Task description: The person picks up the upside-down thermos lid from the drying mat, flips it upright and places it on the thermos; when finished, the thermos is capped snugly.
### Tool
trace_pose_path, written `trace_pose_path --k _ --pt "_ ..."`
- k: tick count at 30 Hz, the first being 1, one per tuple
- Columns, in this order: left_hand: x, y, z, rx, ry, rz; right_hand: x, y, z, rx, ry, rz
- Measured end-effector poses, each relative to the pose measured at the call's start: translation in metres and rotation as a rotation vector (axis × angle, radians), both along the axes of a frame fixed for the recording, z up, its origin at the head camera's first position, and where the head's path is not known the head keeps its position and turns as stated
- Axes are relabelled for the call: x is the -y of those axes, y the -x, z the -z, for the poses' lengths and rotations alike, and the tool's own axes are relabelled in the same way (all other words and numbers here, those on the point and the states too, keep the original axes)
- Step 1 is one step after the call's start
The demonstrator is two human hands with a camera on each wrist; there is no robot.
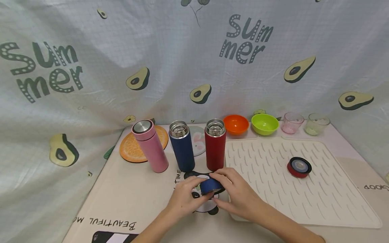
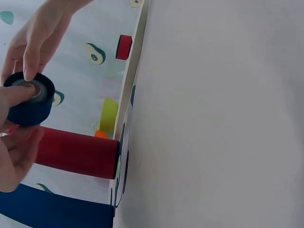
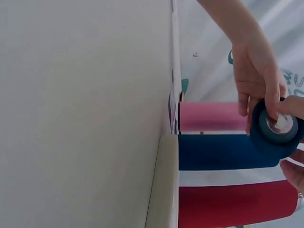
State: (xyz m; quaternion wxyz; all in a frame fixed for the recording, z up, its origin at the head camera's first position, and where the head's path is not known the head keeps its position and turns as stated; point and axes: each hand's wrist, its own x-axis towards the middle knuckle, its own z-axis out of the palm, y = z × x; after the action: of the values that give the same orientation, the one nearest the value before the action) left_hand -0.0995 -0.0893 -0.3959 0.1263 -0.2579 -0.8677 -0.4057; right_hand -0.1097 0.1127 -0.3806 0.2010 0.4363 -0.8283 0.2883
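Both hands pinch a blue flask lid (image 1: 210, 186) above the panda picture near the front. My left hand (image 1: 184, 198) grips its left side, and my right hand (image 1: 241, 195) has its fingers on the right side. In the left wrist view the inner face of the lid (image 2: 29, 111) shows, with a thumb pressed into it. Behind the hands stand an uncapped blue flask (image 1: 184, 153) and an uncapped red flask (image 1: 215, 152), both upright with bare steel necks. A pink flask (image 1: 154, 152) with its lid on stands to their left.
A red flask lid (image 1: 299, 167) lies on the cream drying mat (image 1: 267, 192) at right. Along the back stand an orange bowl (image 1: 236, 125), a green bowl (image 1: 265, 125) and two glass cups (image 1: 292, 123). An orange-slice placemat (image 1: 132, 150) lies at the back left.
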Motion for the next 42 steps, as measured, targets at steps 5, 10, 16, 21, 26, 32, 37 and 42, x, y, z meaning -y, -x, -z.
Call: trace_pose_path --k 5,10,16,21,26,32,37,42 --pt "0.007 0.0 -0.004 -0.473 0.103 -0.054 -0.002 -0.004 -0.002 0.099 0.049 -0.001" --pt "0.009 0.003 -0.009 -0.797 0.094 -0.027 -0.002 -0.007 -0.003 0.248 0.114 -0.017" --pt "0.004 0.004 -0.019 -1.041 0.066 0.009 0.001 -0.008 -0.002 0.363 0.194 -0.075" --pt "0.001 0.002 -0.024 -1.077 0.061 0.004 0.003 -0.008 -0.001 0.353 0.219 -0.105" --pt "0.003 0.001 -0.019 -1.072 0.081 -0.017 0.005 -0.008 -0.003 0.37 0.229 -0.106" --pt "0.016 0.01 -0.018 -0.958 0.146 -0.161 0.012 0.0 -0.012 0.396 0.24 -0.102" --pt "0.038 0.032 -0.021 -0.733 0.039 -0.286 0.014 0.015 -0.025 0.38 0.253 -0.051" --pt "0.057 0.056 -0.023 -0.353 -0.231 -0.32 0.023 0.029 -0.042 0.346 0.287 -0.038"
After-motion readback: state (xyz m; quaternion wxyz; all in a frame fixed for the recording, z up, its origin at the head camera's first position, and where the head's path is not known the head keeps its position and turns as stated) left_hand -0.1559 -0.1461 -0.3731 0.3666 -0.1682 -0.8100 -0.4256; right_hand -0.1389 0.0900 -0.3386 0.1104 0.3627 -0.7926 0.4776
